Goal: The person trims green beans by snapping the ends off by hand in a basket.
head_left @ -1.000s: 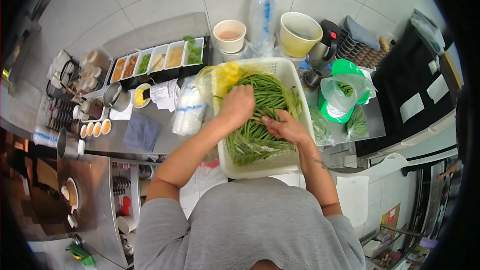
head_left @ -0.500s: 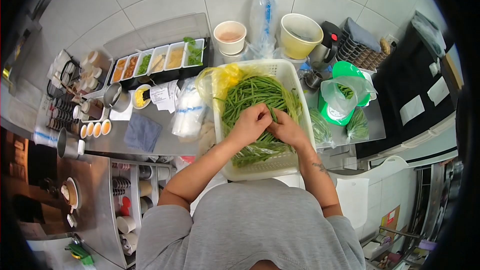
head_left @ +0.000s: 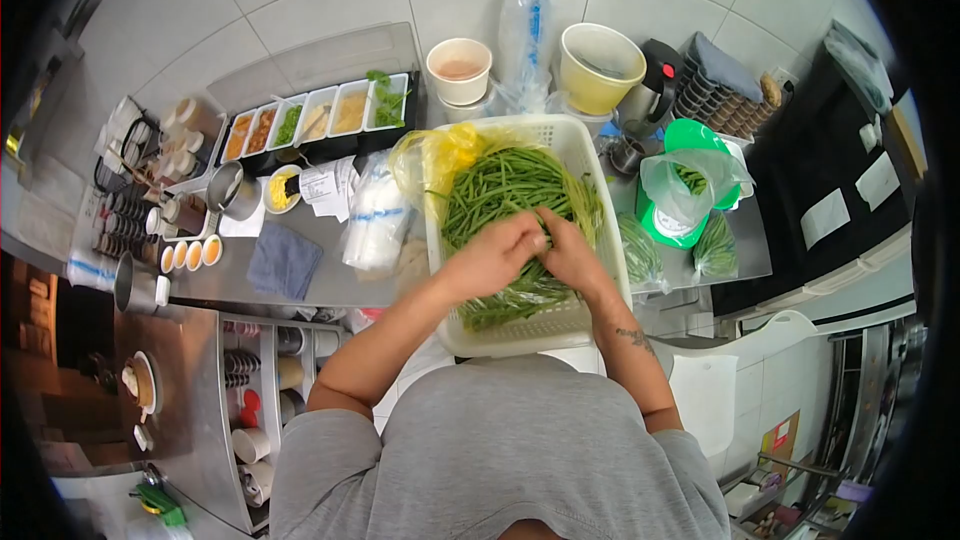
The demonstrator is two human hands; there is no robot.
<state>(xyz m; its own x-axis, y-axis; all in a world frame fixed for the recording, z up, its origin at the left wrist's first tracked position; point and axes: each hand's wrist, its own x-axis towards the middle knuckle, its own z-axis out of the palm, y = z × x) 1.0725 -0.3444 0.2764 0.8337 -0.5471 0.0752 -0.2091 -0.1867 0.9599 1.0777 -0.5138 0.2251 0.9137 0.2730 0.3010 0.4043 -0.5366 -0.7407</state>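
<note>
A white plastic basket (head_left: 612,230) holds a heap of long green beans (head_left: 510,180) in a clear and yellow plastic bag (head_left: 448,152). My left hand (head_left: 503,252) is over the beans with its fingers curled in; it is slightly blurred, and whatever it pinches is hidden. Right beside it, my right hand (head_left: 572,256) is closed, thumb and fingers together around green beans that barely show. The fingertips of both hands nearly meet above the heap.
To the right stand a green scale (head_left: 682,225) bearing a bag of beans, and bagged beans (head_left: 715,248). Tubs (head_left: 600,65) line the wall. On the left are a topping tray (head_left: 318,118), a blue cloth (head_left: 284,260) and a plastic bag roll (head_left: 376,225).
My left hand has shifted slightly and turned, its fingers blurring. My right hand stays close by with its fingers a little raised. The basket has moved slightly up in the view.
</note>
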